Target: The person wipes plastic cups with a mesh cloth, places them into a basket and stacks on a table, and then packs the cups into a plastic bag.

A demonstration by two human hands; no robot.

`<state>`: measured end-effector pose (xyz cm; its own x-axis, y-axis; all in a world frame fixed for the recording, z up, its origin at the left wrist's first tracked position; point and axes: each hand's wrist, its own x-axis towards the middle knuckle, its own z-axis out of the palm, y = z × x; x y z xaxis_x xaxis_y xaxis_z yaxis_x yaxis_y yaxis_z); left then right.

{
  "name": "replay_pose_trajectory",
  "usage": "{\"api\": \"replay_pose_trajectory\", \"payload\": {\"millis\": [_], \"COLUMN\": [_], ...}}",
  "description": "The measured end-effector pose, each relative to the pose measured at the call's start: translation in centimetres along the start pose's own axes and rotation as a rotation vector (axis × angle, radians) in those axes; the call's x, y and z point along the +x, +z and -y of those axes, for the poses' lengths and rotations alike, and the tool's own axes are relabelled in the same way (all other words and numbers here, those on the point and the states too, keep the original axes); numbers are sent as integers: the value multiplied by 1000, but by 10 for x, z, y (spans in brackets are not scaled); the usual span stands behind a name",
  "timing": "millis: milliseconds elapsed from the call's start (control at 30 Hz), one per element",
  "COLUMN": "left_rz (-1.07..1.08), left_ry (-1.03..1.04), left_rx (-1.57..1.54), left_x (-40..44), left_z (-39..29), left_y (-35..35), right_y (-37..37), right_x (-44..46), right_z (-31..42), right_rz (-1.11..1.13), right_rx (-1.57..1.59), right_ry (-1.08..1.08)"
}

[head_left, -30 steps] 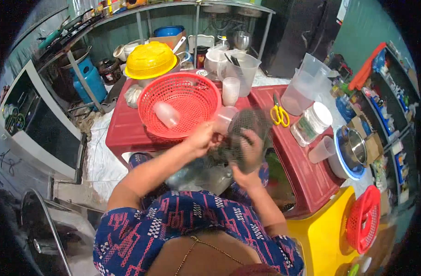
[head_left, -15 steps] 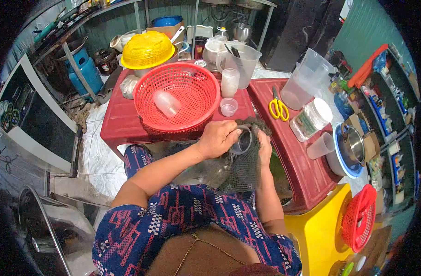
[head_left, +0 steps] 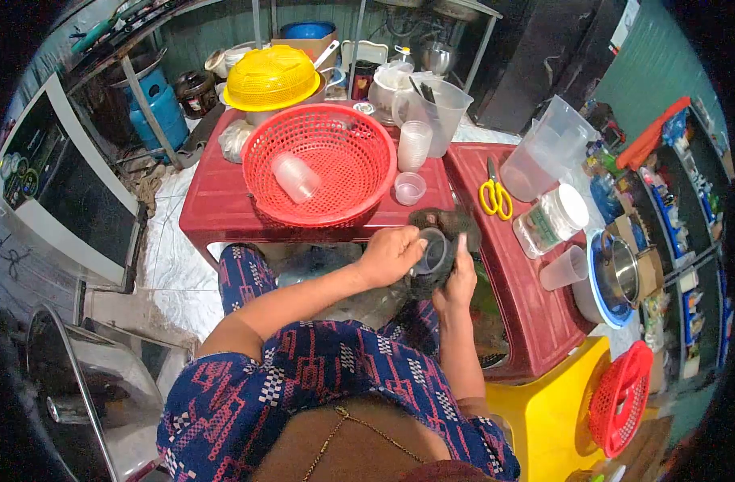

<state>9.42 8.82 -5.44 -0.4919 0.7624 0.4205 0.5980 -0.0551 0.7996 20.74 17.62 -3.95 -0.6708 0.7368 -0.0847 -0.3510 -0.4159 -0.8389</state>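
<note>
My left hand point(head_left: 390, 257) pinches the rim of a clear plastic cup point(head_left: 434, 252) over my lap. Dark mesh point(head_left: 457, 227) is bunched behind and around the cup, smeared by motion. On the mesh's right side my right hand point(head_left: 457, 281) is wrapped against it, thumb up. Just beyond, a small clear cup point(head_left: 410, 189) stands on the red table point(head_left: 295, 234), in front of a stack of clear cups point(head_left: 415, 145). To the left, the red basket point(head_left: 343, 193) holds a clear cup lying on its side point(head_left: 296, 178).
Yellow-handled scissors point(head_left: 495, 198), a white-lidded jar point(head_left: 551, 221), a tilted cup point(head_left: 563, 268) and clear pitchers point(head_left: 548, 153) are on the right-hand red table. A yellow colander point(head_left: 272, 79) is at the back left. A yellow stool point(head_left: 544, 414) is at the lower right.
A small cup has come to stand on the table since the first frame. My hands now hold another cup at the mesh, whose spread lower part has been gathered up.
</note>
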Motion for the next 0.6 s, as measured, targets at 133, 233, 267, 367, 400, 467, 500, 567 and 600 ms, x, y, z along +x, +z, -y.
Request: {"api": "replay_pose_trajectory", "payload": {"millis": [133, 233, 267, 367, 400, 467, 500, 567, 600], "left_rz": [-59, -238, -244, -243, -248, -260, -263, -223, -225], "left_ry": [26, 179, 179, 274, 271, 219, 217, 271, 271], "left_rx": [46, 249, 249, 248, 249, 98, 97, -197, -199], "left_x": [8, 19, 21, 22, 20, 18, 17, 16, 15], "left_z": [-5, -8, -7, -4, -4, -6, -4, -1, -2], "left_y": [-5, -16, -18, -27, -25, -16, -12, -4, -3], "right_y": [3, -13, -24, -18, -19, -11, -5, -7, -11], "right_x": [-5, -9, -9, -27, -25, -28, -26, -15, -4], "right_z": [-3, -7, -7, 18, 25, 34, 30, 10, -4], "right_rz": [11, 81, 86, 11, 194, 282, 260, 173, 218], "right_rx": [191, -34, -37, 121, 214, 206, 82, -204, -407], "right_ry": [77, 81, 80, -17, -97, -139, -170, -173, -334]}}
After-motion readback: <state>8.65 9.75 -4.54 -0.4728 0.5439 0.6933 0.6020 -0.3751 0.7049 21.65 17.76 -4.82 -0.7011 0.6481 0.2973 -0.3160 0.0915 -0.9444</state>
